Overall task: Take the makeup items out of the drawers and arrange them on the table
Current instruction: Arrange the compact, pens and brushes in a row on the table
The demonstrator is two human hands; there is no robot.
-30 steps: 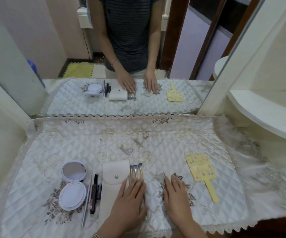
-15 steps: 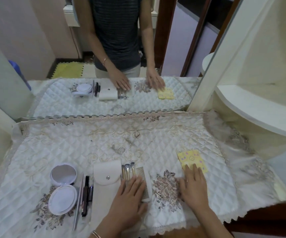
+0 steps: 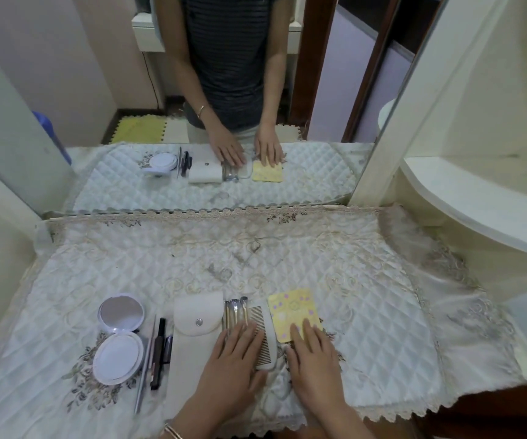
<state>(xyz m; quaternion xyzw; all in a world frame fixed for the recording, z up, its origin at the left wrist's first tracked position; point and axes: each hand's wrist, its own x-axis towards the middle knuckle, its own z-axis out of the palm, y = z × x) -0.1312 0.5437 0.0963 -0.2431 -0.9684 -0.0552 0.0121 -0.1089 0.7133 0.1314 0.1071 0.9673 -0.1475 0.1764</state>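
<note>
A row of makeup items lies along the near edge of the quilted table cloth (image 3: pixel 287 258). From the left: an open white compact with mirror (image 3: pixel 119 337), a thin silver stick (image 3: pixel 145 359), dark pencils (image 3: pixel 160 353), a cream snap pouch (image 3: pixel 192 337), several metal tools (image 3: pixel 235 312), a white comb (image 3: pixel 263 334) and a yellow patterned paddle-shaped card (image 3: pixel 292 312). My left hand (image 3: pixel 233 365) lies flat over the lower ends of the tools and the comb. My right hand (image 3: pixel 314 359) lies flat with its fingers on the card's lower part, hiding its handle.
A large mirror (image 3: pixel 256 106) stands behind the table and reflects the person and the items. A white curved shelf (image 3: pixel 477 201) juts out at the right. The table's front edge has a lace trim (image 3: pixel 398 416).
My right hand slid the yellow card leftward until it lies right beside the comb. My left hand stayed on the tools and comb.
</note>
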